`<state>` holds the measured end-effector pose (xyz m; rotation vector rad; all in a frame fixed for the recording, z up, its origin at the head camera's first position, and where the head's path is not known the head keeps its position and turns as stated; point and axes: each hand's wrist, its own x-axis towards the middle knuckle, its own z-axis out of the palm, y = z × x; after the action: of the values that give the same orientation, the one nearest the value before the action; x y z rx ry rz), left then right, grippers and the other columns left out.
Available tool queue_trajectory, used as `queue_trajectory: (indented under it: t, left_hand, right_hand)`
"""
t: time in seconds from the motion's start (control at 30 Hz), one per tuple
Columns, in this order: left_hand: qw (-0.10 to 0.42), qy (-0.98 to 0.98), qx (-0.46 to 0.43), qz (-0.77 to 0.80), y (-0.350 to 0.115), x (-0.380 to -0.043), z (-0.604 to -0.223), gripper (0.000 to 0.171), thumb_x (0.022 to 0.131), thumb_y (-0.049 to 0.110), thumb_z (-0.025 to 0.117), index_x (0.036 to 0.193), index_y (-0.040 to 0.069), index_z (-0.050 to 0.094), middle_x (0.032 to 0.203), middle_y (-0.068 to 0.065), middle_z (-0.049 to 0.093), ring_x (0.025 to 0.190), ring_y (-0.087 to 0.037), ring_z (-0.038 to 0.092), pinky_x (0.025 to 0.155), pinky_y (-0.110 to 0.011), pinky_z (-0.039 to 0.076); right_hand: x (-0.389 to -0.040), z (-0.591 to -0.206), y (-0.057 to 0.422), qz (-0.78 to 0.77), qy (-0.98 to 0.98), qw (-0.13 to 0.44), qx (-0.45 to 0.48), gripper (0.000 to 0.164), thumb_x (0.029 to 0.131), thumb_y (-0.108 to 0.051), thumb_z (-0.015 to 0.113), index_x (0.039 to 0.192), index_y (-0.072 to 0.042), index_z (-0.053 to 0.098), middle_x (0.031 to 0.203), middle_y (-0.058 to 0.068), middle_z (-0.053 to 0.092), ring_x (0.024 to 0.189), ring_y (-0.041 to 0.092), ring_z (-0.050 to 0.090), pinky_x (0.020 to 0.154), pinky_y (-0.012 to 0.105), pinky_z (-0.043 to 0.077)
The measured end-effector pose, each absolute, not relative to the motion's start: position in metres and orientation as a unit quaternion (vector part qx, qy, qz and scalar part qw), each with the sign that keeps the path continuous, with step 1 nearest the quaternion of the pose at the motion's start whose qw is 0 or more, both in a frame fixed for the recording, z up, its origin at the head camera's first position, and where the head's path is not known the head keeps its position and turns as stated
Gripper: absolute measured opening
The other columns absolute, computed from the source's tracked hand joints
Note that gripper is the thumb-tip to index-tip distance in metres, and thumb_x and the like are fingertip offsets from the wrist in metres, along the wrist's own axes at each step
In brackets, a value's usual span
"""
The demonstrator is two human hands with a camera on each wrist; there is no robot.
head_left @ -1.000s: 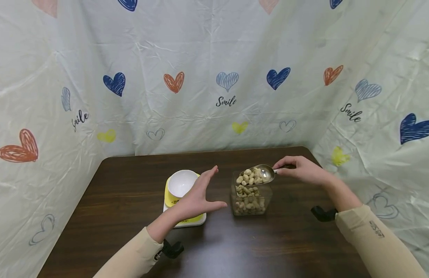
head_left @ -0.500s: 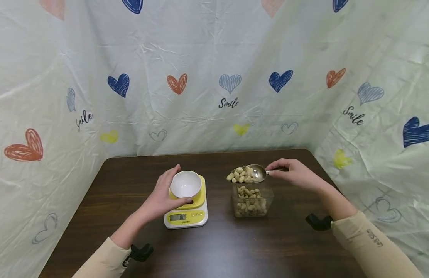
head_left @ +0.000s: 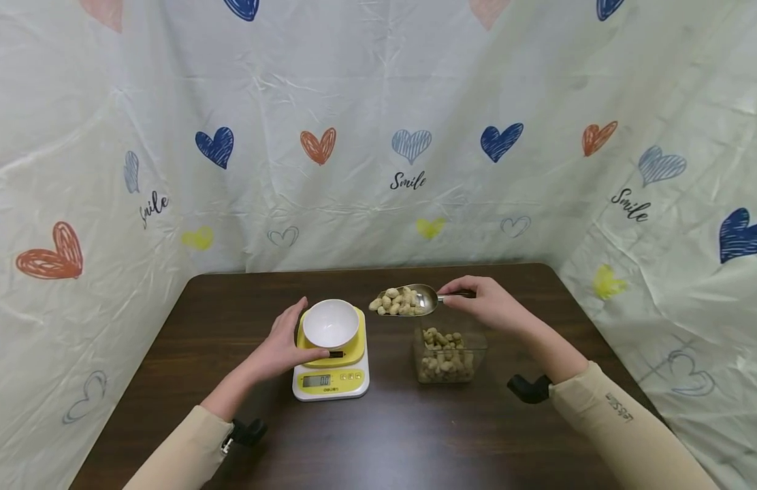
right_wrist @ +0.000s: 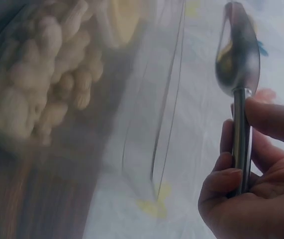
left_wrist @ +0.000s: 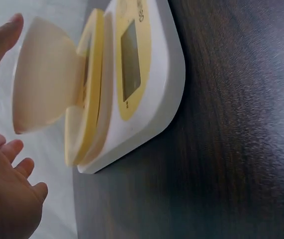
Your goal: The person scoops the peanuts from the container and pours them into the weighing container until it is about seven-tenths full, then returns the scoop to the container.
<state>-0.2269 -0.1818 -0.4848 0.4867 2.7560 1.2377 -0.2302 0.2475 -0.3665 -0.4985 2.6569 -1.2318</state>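
Note:
A white bowl (head_left: 331, 324) stands on the yellow plate of a kitchen scale (head_left: 331, 382), whose display appears to read 0.0. My left hand (head_left: 280, 350) is at the bowl's left side, thumb and fingers spread apart around it; in the left wrist view, whether they touch it is hard to tell. My right hand (head_left: 485, 303) grips the handle of a metal scoop (right_wrist: 241, 64). Several unshelled peanuts (head_left: 393, 301) lie in the scoop, which hangs level between bowl and container. Below it stands a clear container (head_left: 478, 354) holding more peanuts (right_wrist: 32, 79).
The dark wooden table (head_left: 403, 435) carries the scale and the container side by side. A pale curtain (head_left: 354, 82) printed with hearts hangs behind the table and along both sides.
My left hand has moved from in front of the scale to the bowl's left side. My right hand has carried the scoop of peanuts leftward from above the container toward the bowl.

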Motion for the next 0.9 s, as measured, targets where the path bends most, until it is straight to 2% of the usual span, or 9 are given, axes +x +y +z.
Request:
queue_trajectory:
  t: [0.13,0.3,0.53,0.9]
  left_hand:
    - [0.048,0.899,0.155,0.406,-0.179,-0.234,-0.488,0.13,0.072,0.059,0.088,0.165,0.012,0.012,0.167,-0.012,0.021,0.152,-0.04,0.011,0.114,-0.067,0.023]
    - [0.062,0.898,0.153,0.408,-0.175,-0.239,-0.49,0.13,0.071,0.06,0.088,0.165,0.014,0.012,0.166,-0.013,0.022,0.151,-0.039,0.013,0.113,-0.065,0.026]
    - [0.07,0.899,0.153,0.404,-0.171,-0.24,-0.493,0.127,0.073,0.058,0.088,0.165,0.012,0.013,0.163,-0.02,0.024,0.149,-0.04,0.017,0.11,-0.064,0.03]
    - [0.074,0.898,0.13,0.414,-0.17,-0.242,-0.494,0.123,0.071,0.059,0.088,0.163,0.012,0.02,0.155,-0.015,0.035,0.14,-0.034,0.029,0.103,-0.055,0.04]
  right_hand:
    - [-0.237,-0.371,0.232,-0.422,0.886,0.089,-0.168,0.029,0.102,-0.035,0.066,0.125,-0.018,0.071,0.131,0.006,0.063,0.114,0.025,0.061,0.092,0.046,0.05]
    - [-0.245,-0.376,0.216,-0.428,0.882,0.096,-0.172,0.025,0.102,-0.032,0.067,0.123,-0.02,0.072,0.13,0.004,0.063,0.116,0.024,0.06,0.093,0.046,0.051]
    - [-0.254,-0.382,0.196,-0.383,0.902,0.079,-0.186,0.02,0.102,-0.028,0.066,0.118,-0.021,0.074,0.127,0.001,0.065,0.119,0.024,0.058,0.095,0.047,0.049]
    - [-0.262,-0.38,0.17,-0.324,0.917,0.056,-0.225,0.019,0.102,-0.023,0.066,0.117,-0.016,0.076,0.12,0.002,0.068,0.116,0.025,0.061,0.092,0.047,0.05]
